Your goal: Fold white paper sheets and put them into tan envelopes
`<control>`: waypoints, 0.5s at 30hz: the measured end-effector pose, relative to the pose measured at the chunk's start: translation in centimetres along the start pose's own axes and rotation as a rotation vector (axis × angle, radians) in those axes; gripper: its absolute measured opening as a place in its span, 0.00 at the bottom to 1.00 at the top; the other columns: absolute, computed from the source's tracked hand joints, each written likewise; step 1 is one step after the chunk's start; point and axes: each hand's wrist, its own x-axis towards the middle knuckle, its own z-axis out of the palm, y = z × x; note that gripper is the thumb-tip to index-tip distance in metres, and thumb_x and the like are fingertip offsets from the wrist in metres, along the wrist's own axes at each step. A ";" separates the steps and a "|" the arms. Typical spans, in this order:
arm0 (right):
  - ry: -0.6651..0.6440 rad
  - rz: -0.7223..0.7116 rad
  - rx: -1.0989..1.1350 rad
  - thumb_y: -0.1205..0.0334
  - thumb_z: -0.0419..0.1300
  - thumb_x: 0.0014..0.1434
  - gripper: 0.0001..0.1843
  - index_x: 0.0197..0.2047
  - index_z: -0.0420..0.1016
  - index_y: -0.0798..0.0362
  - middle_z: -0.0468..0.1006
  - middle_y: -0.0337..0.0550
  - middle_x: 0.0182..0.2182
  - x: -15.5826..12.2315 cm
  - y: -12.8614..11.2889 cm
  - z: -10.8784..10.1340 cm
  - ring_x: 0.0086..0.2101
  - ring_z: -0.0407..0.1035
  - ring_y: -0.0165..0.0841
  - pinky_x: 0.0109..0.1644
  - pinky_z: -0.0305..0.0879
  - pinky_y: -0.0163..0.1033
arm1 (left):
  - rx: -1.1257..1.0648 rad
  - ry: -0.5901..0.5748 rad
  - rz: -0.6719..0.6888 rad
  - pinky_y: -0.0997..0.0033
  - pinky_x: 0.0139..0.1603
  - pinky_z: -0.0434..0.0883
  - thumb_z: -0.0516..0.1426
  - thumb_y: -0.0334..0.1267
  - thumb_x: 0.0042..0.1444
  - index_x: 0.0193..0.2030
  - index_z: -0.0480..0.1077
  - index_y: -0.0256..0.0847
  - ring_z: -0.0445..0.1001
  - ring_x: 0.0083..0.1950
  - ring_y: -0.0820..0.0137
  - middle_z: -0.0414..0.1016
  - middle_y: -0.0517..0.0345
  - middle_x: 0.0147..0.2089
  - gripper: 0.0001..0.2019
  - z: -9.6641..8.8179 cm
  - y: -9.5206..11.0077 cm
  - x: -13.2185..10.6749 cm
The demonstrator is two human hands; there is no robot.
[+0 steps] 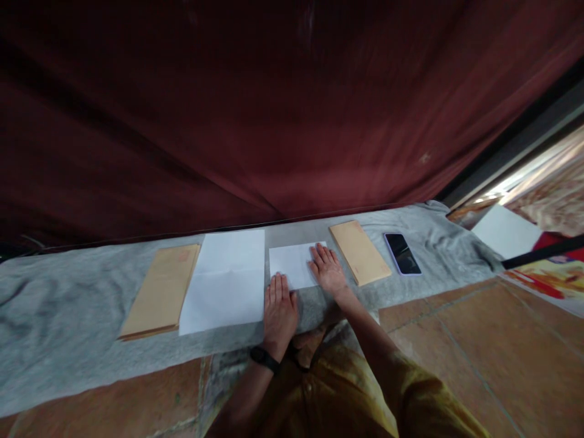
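A small folded white paper (292,263) lies on a grey cloth (68,316) spread over the floor. My left hand (279,309) lies flat with its fingers together, fingertips on the paper's near left corner. My right hand (326,269) rests flat on the paper's right part, fingers slightly spread. Neither hand holds anything. A larger white sheet (227,280) lies just left of the folded paper. A black band (264,358) sits on my left wrist.
A stack of brown envelopes (162,290) lies left of the big sheet, another brown stack (359,251) right of my hands. A phone (402,253) lies face up further right. A dark red curtain (255,109) hangs behind. Tiled floor (479,340) is at the near right.
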 end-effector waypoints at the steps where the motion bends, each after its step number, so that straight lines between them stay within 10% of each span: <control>1: 0.001 -0.002 -0.002 0.52 0.46 0.74 0.29 0.72 0.58 0.55 0.56 0.53 0.71 0.0 0.0 0.0 0.70 0.50 0.43 0.72 0.47 0.55 | 0.013 -0.004 0.009 0.47 0.74 0.56 0.44 0.40 0.69 0.73 0.52 0.27 0.50 0.77 0.55 0.55 0.35 0.75 0.29 -0.2 0.2 -0.7; 15: 0.030 0.042 0.008 0.53 0.45 0.74 0.29 0.72 0.58 0.58 0.57 0.55 0.71 -0.3 -0.1 0.0 0.70 0.51 0.44 0.72 0.48 0.56 | 0.065 -0.050 0.003 0.45 0.71 0.60 0.46 0.44 0.68 0.70 0.57 0.21 0.56 0.74 0.48 0.57 0.27 0.72 0.31 -1.1 0.3 -3.6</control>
